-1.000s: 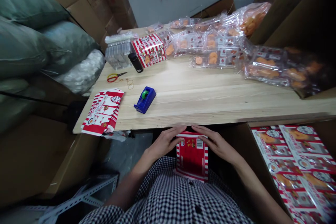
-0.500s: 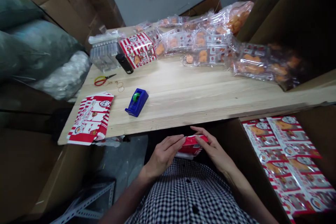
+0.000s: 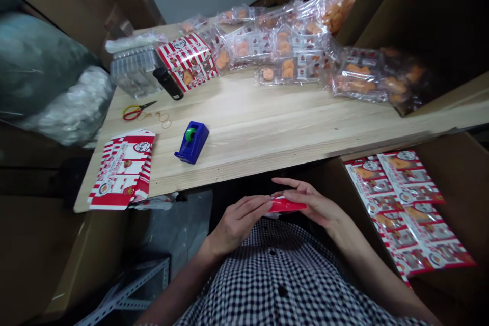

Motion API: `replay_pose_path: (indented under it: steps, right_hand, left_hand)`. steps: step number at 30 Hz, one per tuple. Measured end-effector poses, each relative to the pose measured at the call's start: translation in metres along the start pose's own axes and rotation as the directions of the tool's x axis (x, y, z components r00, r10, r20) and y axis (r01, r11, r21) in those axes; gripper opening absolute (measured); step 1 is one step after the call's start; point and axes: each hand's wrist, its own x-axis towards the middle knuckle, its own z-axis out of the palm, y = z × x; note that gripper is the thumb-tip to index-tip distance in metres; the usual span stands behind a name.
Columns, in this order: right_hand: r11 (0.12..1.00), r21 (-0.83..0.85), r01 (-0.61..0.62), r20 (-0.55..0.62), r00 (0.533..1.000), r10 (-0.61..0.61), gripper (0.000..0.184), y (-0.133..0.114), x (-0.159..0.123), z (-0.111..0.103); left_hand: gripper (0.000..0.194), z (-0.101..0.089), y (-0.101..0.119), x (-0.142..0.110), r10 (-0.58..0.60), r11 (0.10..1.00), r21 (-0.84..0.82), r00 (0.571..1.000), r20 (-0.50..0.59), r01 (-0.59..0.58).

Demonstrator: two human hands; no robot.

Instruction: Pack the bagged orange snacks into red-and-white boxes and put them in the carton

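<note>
Close to my body, just below the table's front edge, I hold a red-and-white printed box (image 3: 287, 205) between both hands. My left hand (image 3: 244, 217) grips its left end, thumb hidden, fingers lying along the side. My right hand (image 3: 309, 201) holds the right end, with the index finger stretched out above it. A plain red side of the box faces up toward me; its printed faces are mostly hidden. Nearest on the table is a blue tape dispenser (image 3: 194, 142) with a green core. Flat striped cartons (image 3: 124, 169) lie stacked at the table's left front corner.
Red-handled scissors (image 3: 138, 110), rubber bands (image 3: 164, 120), a black bottle (image 3: 168, 84), clear plastic trays (image 3: 133, 71) and a striped box (image 3: 188, 61) stand at the left. Bagged orange snacks (image 3: 282, 46) line the back. Finished-looking packs (image 3: 412, 209) fill a carton at the right.
The box has tipped in my hands, so its red side now shows and the printed face is turned away. The view has shifted slightly.
</note>
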Motion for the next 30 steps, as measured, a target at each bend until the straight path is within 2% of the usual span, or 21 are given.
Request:
replay_pose_path:
  steps: [5,8,10,13,17,19,21,23,25,28,30]
  right_hand:
    - [1.000,-0.004,0.006,-0.015,1.000,-0.006,0.039,0.001,0.002,-0.002]
    - [0.976,-0.192,0.100,0.018,0.995,-0.099,0.029,-0.003,0.000,0.001]
    - [0.875,-0.416,0.249,0.084,0.968,-0.236,0.037,-0.008,-0.002,0.006]
    - [0.634,-0.648,0.422,0.232,0.902,-0.363,0.042,-0.019,-0.004,0.013]
    - [0.457,-0.727,0.512,0.382,0.855,-0.351,0.037,-0.036,0.002,0.023]
    - [0.360,-0.764,0.535,0.414,0.835,-0.362,0.040,-0.043,0.007,0.029]
    - [0.304,-0.783,0.542,0.417,0.821,-0.391,0.042,-0.048,0.011,0.034]
    - [0.323,-0.774,0.545,0.397,0.814,-0.424,0.042,-0.050,0.017,0.035]
    - [0.402,-0.734,0.547,0.379,0.821,-0.427,0.040,-0.048,0.025,0.031]
    - [0.544,-0.663,0.514,0.361,0.856,-0.369,0.038,-0.040,0.039,0.019]
    - [0.607,-0.636,0.477,0.354,0.879,-0.320,0.039,-0.033,0.048,0.012]
  left_hand:
    - [0.055,-0.003,-0.004,0.003,-0.007,0.998,-0.062,1.000,0.007,0.008]
    - [0.054,-0.003,-0.008,0.002,-0.072,0.991,-0.111,0.997,0.002,0.072]
    - [0.051,-0.006,-0.011,0.002,-0.140,0.981,-0.137,0.990,-0.004,0.138]
    - [0.045,-0.014,-0.017,0.009,-0.220,0.960,-0.179,0.976,-0.006,0.215]
    - [0.037,-0.037,-0.027,0.029,-0.286,0.925,-0.252,0.958,0.029,0.284]
    - [0.040,-0.051,-0.031,0.040,-0.327,0.899,-0.278,0.941,0.090,0.339]
    - [0.046,-0.062,-0.032,0.049,-0.350,0.878,-0.298,0.927,0.132,0.374]
    - [0.048,-0.069,-0.032,0.053,-0.362,0.859,-0.339,0.923,0.128,0.384]
    - [0.048,-0.067,-0.034,0.052,-0.381,0.820,-0.414,0.917,0.121,0.395]
    - [0.042,-0.055,-0.043,0.040,-0.413,0.750,-0.516,0.902,0.124,0.414]
    - [0.040,-0.044,-0.052,0.028,-0.440,0.735,-0.520,0.890,0.124,0.435]
